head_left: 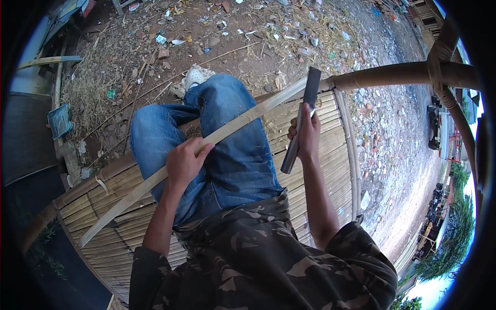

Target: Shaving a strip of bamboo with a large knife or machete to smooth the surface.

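Left hand (182, 161) has fingers wrapped around a long bamboo strip (206, 140) running diagonally across frame center, over the knees. Right hand (306, 135) grips a dark blade (302, 120), fingers closed. Strip looks light, springy, probably splintery, so mid-length seems the sensible hold.

Both hands (182, 161) (307, 135) (fingers curled) closed

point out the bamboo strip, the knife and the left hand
bamboo strip (243, 120), head view, bare middle of the strip
knife (310, 88), head view, dark blade
left hand (182, 163), head view, back of the hand
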### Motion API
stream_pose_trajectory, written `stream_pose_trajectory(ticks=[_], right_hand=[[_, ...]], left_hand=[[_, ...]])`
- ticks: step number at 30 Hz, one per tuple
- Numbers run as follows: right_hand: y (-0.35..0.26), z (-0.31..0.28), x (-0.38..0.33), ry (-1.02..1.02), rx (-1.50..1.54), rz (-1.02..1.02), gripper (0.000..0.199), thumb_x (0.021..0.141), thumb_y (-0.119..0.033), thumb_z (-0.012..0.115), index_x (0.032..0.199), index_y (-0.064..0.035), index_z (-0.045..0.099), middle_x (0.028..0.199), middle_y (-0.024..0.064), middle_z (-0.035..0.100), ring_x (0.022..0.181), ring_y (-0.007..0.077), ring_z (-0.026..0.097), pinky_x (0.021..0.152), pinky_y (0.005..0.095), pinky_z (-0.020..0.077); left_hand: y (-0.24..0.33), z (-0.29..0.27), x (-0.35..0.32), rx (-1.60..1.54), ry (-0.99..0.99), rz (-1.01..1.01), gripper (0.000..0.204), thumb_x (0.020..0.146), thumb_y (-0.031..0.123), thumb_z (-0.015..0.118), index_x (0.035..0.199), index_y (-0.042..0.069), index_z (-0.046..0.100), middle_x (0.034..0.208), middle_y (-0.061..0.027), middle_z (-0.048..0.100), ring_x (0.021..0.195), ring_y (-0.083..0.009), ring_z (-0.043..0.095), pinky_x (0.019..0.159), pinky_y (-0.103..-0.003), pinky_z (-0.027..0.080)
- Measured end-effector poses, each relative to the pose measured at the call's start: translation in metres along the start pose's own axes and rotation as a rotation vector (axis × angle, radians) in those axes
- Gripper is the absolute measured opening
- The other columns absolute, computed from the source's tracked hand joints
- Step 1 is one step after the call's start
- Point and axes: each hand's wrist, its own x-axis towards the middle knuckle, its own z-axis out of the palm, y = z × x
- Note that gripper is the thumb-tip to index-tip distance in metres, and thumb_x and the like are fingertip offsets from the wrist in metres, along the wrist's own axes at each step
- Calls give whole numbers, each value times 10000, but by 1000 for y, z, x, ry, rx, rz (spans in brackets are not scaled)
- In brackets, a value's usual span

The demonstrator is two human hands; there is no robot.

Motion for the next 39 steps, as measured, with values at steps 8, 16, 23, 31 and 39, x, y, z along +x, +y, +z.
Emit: stream_pose_trajectory(ticks=[8,16,23,31,39], right_hand=[[20,-2,-13,-281,-292,96,357,974,-408,532,951,-52,547,605,34,527,448,97,503,415,260,415],[36,9,-21,-284,-389,129,393,973,-435,523,887,-52,529,584,28,501,452,93,491,413,261,413],[34,20,-19,-93,-512,39,404,963,-430,541,1002,-29,516,605,40,528,476,116,524,436,268,441],[77,3,2,-193,-758,-90,373,980,-430,509,871,-73,508,591,11,499,448,82,483,405,246,394],[27,18,-11,150,-145,-23,365,985,-405,505,904,-49,502,619,31,512,456,104,502,422,260,424]], left_hand=[[-4,1,2,15,59,68,352,892,402,633,900,52,669,797,-120,677,687,-337,658,561,-414,501],[0,-6,8,39,-60,-19,356,880,385,660,935,34,676,841,-135,686,740,-345,663,613,-412,507],[0,-3,5,60,-90,-24,357,885,398,651,897,42,670,800,-117,681,710,-339,657,597,-417,495],[2,-5,6,62,-17,35,344,887,390,649,895,47,670,786,-113,677,705,-341,654,589,-417,487],[0,-1,3,52,65,74,344,884,389,653,902,46,673,779,-116,674,703,-343,652,596,-412,491]])
